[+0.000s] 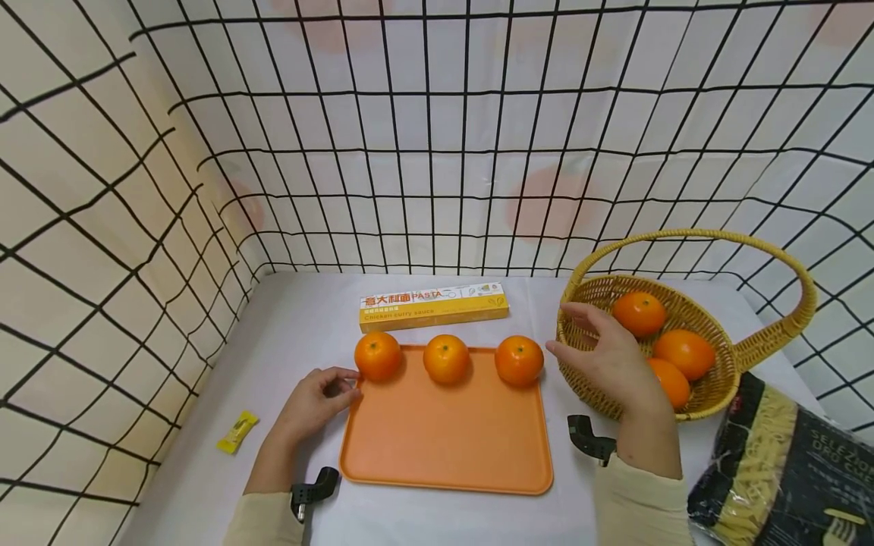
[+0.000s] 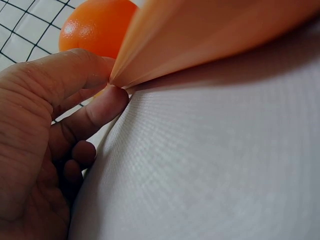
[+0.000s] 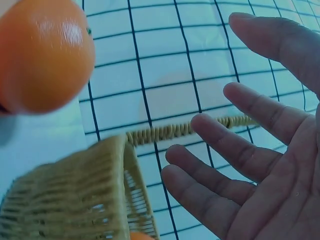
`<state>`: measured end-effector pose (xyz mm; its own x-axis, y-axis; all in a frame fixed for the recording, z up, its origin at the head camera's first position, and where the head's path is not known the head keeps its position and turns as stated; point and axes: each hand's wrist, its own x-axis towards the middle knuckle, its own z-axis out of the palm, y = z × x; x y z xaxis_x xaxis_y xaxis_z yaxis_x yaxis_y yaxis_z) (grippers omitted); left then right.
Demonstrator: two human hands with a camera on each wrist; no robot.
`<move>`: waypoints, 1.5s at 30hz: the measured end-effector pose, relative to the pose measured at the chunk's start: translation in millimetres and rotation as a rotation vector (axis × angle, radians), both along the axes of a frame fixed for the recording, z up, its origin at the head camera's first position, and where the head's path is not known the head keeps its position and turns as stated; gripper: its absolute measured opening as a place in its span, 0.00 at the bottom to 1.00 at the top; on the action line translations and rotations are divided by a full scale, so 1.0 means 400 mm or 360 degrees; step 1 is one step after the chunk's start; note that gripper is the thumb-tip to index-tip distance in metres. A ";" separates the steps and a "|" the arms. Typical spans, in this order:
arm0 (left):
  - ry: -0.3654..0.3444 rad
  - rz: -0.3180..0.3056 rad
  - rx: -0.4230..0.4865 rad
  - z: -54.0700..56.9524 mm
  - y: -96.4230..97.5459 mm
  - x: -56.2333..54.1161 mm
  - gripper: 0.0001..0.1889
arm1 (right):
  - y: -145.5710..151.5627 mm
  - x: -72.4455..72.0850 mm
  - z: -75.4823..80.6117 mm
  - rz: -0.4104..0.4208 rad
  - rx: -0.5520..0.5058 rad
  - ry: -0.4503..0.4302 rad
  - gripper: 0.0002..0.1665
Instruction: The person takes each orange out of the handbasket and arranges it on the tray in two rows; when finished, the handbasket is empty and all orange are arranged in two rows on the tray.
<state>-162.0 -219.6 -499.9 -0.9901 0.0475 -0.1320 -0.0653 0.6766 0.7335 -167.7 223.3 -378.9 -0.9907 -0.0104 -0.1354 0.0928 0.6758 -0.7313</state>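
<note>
An orange tray [image 1: 447, 432] lies on the white table, with three oranges in a row along its far edge: a left one [image 1: 378, 356], a middle one [image 1: 447, 359] and a right one [image 1: 519, 361]. My left hand [image 1: 316, 403] pinches the tray's left rim near the far corner; in the left wrist view, thumb and finger meet at the edge. Over the left side of a wicker basket [image 1: 590, 390] is my right hand [image 1: 611, 360], fingers spread and holding nothing. Three more oranges [image 1: 639, 313] lie inside the basket. The right wrist view shows the bare palm [image 3: 295, 185].
A yellow and white pasta box [image 1: 434, 307] lies behind the tray. The basket's tall handle [image 1: 690, 233] arches over it. At the front right is a black pasta bag [image 1: 785, 470], and a small yellow packet [image 1: 237, 432] lies at left. Black wire grid [image 1: 426, 152] surrounds the table.
</note>
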 end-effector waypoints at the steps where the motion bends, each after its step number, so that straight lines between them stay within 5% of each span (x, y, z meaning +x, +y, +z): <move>1: -0.0001 0.0003 0.0002 0.000 0.000 0.000 0.15 | 0.006 0.001 -0.001 -0.0004 -0.0002 0.0001 0.49; 16: -0.0026 0.0019 0.0009 -0.005 0.000 -0.002 0.15 | 0.059 0.024 -0.016 -0.0001 0.0157 0.0053 0.51; 33: 0.0020 -0.0003 0.0013 -0.004 -0.004 -0.003 0.15 | 0.185 0.043 -0.028 0.0002 0.0491 -0.0040 0.60; 45: 0.0005 0.0010 0.0016 -0.007 -0.003 -0.004 0.14 | 0.274 0.060 -0.067 0.0087 0.0632 0.0022 0.51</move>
